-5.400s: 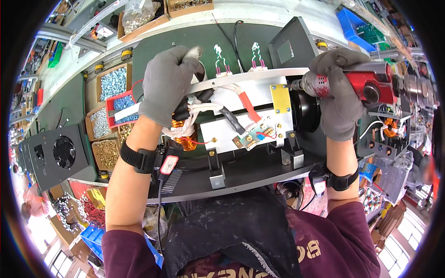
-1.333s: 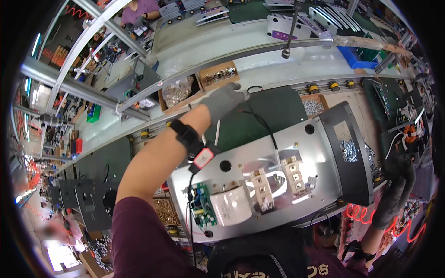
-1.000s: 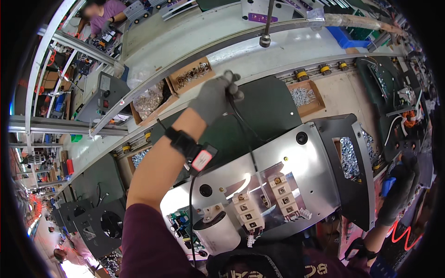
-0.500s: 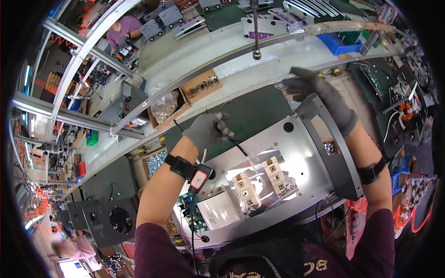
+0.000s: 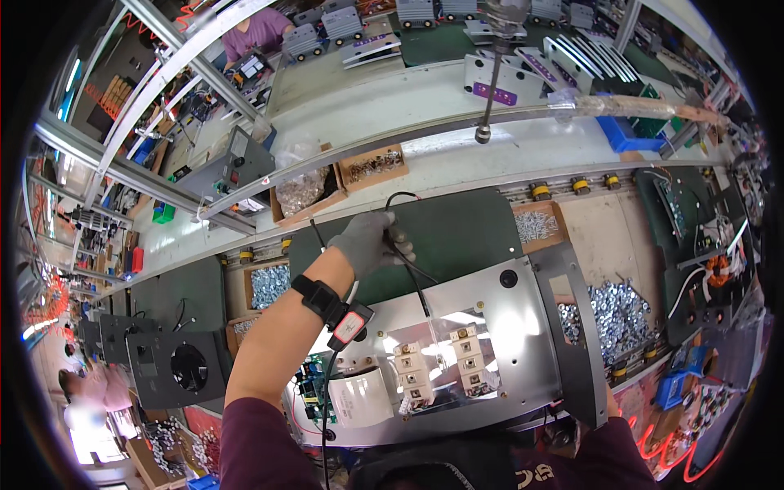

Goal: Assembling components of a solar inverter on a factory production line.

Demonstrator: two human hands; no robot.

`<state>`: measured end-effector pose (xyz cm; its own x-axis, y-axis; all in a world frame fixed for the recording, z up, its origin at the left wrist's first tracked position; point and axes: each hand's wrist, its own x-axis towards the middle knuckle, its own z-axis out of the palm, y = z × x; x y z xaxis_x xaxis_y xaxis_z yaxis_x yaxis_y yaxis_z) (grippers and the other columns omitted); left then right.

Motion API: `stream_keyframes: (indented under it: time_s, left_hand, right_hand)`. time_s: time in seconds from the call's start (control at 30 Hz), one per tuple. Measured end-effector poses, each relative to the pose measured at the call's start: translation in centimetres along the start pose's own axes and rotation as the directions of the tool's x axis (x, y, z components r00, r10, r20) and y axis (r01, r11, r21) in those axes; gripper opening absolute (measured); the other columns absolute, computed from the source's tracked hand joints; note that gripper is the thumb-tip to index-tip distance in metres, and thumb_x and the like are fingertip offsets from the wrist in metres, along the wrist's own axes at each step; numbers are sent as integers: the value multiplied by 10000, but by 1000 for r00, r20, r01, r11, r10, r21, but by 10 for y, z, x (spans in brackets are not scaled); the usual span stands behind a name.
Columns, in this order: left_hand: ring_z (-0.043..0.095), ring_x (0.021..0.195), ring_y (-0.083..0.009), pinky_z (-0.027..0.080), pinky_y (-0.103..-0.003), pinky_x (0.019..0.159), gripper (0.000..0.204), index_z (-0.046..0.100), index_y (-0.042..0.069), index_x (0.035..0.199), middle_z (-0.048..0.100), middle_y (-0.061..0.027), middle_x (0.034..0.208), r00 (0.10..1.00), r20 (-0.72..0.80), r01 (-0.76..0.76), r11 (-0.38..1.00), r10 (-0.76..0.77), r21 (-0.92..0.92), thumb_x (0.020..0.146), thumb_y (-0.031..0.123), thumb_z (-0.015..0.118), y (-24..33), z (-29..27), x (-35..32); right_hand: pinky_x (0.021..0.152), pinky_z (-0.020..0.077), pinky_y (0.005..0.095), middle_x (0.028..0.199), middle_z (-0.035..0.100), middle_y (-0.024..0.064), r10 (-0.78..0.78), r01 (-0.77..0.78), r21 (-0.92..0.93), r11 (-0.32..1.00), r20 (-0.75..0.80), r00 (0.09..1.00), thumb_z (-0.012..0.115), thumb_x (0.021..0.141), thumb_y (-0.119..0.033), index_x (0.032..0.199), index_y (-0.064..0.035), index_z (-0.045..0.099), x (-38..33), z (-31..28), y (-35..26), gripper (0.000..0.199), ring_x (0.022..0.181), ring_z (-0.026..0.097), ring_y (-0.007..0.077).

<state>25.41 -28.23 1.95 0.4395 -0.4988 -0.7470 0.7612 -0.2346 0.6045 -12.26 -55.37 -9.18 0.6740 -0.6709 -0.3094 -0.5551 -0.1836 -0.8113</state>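
A black fan box (image 5: pixel 175 369) sits far left. The gloved left hand (image 5: pixel 371 242) is closed around a thin black wire (image 5: pixel 412 273) above the metal panel (image 5: pixel 490 343); the wire looks light and limp, best pinched near its end. The right hand is mostly hidden under the panel's right edge, its grip unclear. Screws (image 5: pixel 616 306) lie right.

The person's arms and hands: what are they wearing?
The left hand wears a grey knit glove. A black wrist strap carries a small tag with a red face, and a thin cable runs down from it. The maroon sleeve is pushed up past the elbow. The right hand is hidden; only a maroon sleeve shows.
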Motion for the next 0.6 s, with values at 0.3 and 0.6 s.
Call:
stream_keyframes:
  time_s: [0.3,0.6]
  left_hand:
    - [577,763,-266,482,-508,839,171,494,50,1022,524,-65,750,974,208,77,996,-87,54,931,188,453,7,-20,-9]
    - [602,770,-271,510,-455,799,187,511,-2,1033,560,-100,775,933,348,68,993,-97,95,935,151,463,27,-5,-18]
  right_hand:
    - [851,461,278,1146,563,105,-399,416,-417,808,133,907,576,859,-101,1224,3,489,189,82,-152,390,1026,552,166]
    - [844,461,278,1121,577,104,-306,325,-562,761,131,943,574,866,-115,1222,1,497,233,110,-127,382,1010,558,168]
